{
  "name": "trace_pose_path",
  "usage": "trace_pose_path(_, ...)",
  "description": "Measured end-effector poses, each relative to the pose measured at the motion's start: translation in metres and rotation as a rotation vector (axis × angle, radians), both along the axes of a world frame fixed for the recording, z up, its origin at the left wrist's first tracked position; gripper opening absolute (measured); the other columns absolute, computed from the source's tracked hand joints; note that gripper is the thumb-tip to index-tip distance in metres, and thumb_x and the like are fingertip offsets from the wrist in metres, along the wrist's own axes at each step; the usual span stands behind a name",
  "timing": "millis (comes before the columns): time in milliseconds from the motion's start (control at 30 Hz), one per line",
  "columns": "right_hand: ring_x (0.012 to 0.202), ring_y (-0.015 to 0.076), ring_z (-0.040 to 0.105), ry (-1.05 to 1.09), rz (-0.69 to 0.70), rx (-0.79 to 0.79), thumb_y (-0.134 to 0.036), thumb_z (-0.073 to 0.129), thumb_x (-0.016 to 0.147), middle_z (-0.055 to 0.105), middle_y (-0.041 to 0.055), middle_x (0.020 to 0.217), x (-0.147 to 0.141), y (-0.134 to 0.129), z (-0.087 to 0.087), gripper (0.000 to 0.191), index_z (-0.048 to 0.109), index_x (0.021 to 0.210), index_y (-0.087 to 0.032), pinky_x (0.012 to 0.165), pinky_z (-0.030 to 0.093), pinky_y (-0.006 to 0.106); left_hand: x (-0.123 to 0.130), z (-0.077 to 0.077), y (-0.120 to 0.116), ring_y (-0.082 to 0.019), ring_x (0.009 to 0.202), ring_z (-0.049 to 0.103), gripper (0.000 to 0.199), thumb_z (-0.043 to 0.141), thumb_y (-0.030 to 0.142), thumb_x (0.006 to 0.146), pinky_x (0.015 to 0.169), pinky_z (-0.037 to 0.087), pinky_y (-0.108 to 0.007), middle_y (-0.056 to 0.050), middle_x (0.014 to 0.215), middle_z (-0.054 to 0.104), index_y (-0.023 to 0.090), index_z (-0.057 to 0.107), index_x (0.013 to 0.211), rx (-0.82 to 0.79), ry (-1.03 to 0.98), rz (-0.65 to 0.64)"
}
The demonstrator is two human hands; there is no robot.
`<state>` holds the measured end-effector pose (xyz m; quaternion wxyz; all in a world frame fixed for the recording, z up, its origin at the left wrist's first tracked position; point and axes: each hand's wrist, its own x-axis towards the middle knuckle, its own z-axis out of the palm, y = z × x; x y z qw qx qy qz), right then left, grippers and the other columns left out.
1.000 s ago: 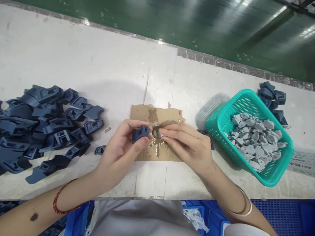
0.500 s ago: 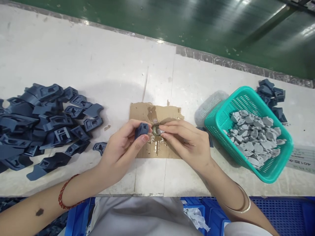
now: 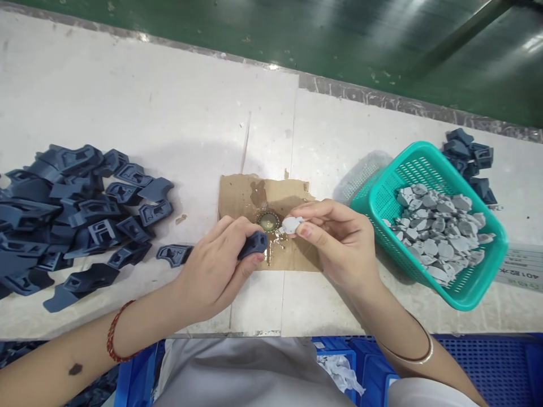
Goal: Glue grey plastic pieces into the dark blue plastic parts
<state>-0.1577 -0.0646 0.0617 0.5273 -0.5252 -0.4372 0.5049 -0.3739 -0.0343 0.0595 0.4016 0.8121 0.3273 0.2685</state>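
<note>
Braided red bracelet [image 3: 113, 334] at left, thin silvery bangle [image 3: 430, 355] at right, pale grey clothing [image 3: 246, 373], whitish right sleeve [image 3: 430, 393]

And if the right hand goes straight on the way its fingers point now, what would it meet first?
Probably the small round container on the brown cardboard sheet: it lies just ahead of the light grey irregular piece in the right hand. Height is unclear, so the hand could pass above it.
</note>
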Motion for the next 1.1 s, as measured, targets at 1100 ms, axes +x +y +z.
trace_pose_path(1100, 0.086, 0.0116, 0.077, -0.023, 0.076, 0.056, -0.007, 0.081, 0.083, 0.081, 0.0013, 0.097, -0.013, -0.006, 0.012, 0.019, 0.081, 0.096, -0.021, 0.079, 0.066, 0.02, 0.003, 0.003, 0.001, -0.019, 0.076, 0.055, 0.016, 0.042, 0.018, 0.104, 0.067, 0.046, -0.033, -0.004, 0.086, 0.062, 0.014, 0.057, 0.102, 0.016, 0.137, -0.033)
